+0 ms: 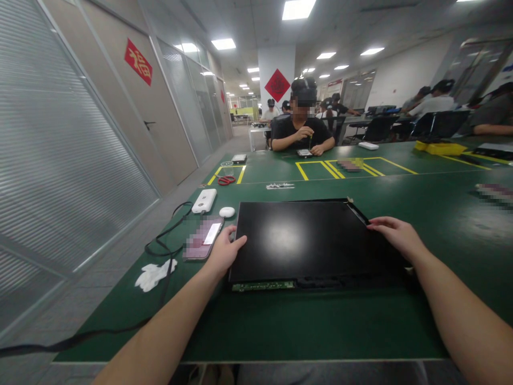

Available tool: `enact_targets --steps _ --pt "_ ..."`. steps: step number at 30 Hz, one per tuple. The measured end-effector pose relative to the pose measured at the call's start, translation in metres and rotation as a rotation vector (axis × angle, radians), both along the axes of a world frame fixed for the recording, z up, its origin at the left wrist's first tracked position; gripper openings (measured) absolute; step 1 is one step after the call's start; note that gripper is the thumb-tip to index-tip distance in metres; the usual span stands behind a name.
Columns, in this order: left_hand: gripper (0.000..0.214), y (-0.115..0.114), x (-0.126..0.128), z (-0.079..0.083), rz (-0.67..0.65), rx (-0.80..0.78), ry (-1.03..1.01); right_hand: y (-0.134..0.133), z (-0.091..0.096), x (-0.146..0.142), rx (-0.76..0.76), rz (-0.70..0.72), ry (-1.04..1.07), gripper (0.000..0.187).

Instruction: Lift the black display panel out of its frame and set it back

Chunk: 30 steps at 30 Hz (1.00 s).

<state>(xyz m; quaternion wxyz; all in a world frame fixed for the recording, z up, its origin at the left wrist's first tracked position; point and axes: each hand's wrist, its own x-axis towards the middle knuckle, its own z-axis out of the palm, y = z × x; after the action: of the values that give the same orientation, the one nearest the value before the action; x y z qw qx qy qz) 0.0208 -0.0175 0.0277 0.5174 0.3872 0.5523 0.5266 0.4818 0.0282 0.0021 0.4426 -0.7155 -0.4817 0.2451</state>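
A large black flat panel (304,238) lies on the green table (280,326) in front of me, with a green circuit strip along its near edge. My left hand (224,251) grips its left edge, thumb on top and fingers curled under. My right hand (395,235) rests on its right edge with fingers stretched along the rim, near a loose black bezel strip (356,211) at the far right corner.
Left of the panel lie a phone (202,238), a white power bank (204,200), a small white puck (226,212), a white glove (154,274) and a black cable (160,248). Red scissors (225,180) lie farther back. A person (302,128) sits across the table.
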Motion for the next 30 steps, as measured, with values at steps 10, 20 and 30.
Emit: enact_targets --steps 10,20,30 --pt "0.059 -0.004 0.008 0.011 -0.012 0.274 -0.106 0.016 -0.012 0.019 0.007 0.046 -0.210 0.017" --pt "0.057 0.005 -0.002 0.006 0.078 0.317 -0.098 -0.012 0.019 -0.003 0.059 0.079 0.599 0.032" --pt "0.049 0.012 -0.007 0.008 -0.020 0.227 -0.117 -0.028 0.044 -0.015 0.061 0.119 0.657 0.054"
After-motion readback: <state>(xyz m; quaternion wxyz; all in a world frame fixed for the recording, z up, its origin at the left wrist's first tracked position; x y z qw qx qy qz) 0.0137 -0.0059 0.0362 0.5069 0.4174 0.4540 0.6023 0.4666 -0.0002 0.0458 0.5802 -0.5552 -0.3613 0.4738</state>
